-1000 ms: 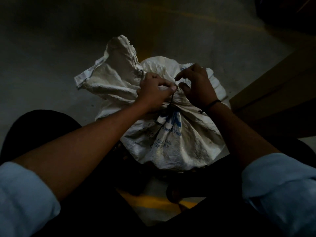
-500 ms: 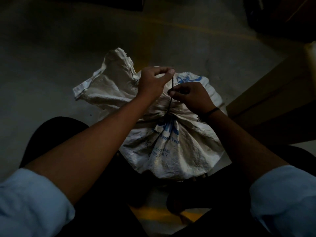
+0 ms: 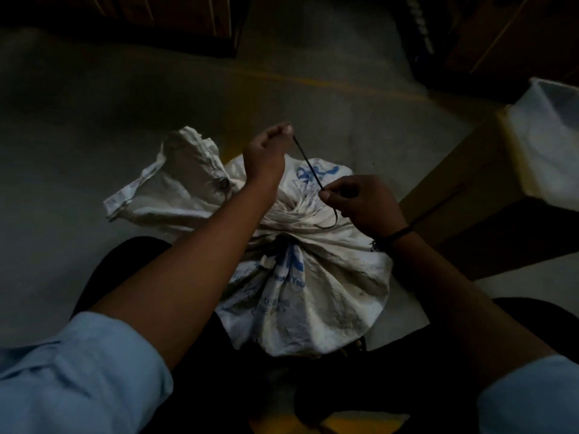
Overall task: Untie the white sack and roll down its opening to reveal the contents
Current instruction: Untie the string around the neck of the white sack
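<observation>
Fingertips of left hand and right hand pinch black cord taut over white sack (neck bunched).

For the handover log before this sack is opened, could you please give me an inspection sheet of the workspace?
Surface: grey concrete floor with a yellow marking.
Job's things: white sack between the person's knees, neck bunched and twisted; black cord taut between the hands, one loop at the neck.
Clutter: cardboard box right of the sack, a white liner on its far end.
Grippers: left hand pinches the cord's upper end; right hand pinches it nearer the neck.
Cables: nothing seen.
Surroundings: dark furniture along the far edge, too dim to identify.
</observation>
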A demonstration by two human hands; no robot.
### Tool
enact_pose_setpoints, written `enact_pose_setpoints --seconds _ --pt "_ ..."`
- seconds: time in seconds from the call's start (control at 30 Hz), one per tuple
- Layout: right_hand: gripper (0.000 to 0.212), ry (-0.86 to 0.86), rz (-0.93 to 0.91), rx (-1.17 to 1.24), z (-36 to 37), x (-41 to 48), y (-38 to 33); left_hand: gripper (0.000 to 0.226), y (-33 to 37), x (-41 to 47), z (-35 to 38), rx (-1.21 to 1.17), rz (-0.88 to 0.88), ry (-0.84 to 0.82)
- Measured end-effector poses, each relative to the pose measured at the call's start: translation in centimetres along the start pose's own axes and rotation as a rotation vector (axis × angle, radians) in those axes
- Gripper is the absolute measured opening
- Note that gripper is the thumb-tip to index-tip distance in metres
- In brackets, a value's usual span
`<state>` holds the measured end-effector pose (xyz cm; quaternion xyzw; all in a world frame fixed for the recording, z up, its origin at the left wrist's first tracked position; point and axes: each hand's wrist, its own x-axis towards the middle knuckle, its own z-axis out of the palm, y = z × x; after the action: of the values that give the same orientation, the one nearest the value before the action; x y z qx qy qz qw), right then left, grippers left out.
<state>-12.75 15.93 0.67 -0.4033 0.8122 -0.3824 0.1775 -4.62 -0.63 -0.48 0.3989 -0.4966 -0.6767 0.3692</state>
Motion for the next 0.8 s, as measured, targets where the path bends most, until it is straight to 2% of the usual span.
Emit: enact_pose_setpoints --seconds 0.17,0.33,0.47,0.57,0.67,0.8 --pt "0.008 0.125 0.035 -0.026 -3.6 -0.4 0.4 0.027 0.6 -2.4 4.1 -0.074 -0.038 -0.033" --pt "0.018 0.354 0.073 -0.102 -8.6 -1.4 0.6 0.029 1.0 -6.0 8.8 -0.130 -0.101 -0.066" --pt "0.015 0.512 0.086 -0.201 -13.9 -2.7 1.0 0.029 1.1 -9.4 12.5 -0.100 -0.139 -0.193" --pt "0.012 0.623 0.134 -0.181 -17.7 -3.4 1.6 0.024 0.8 -12.2 15.5 -0.063 -0.063 -0.355" --pt "0.010 0.728 0.213 -0.127 -20.7 -3.8 3.0 0.021 0.9 -14.6 18.1 0.005 0.111 -0.506" --pt "0.010 0.844 0.327 -0.014 -24.5 -4.2 5.3 0.018 0.5 -17.0 20.8 0.033 0.177 -0.599"
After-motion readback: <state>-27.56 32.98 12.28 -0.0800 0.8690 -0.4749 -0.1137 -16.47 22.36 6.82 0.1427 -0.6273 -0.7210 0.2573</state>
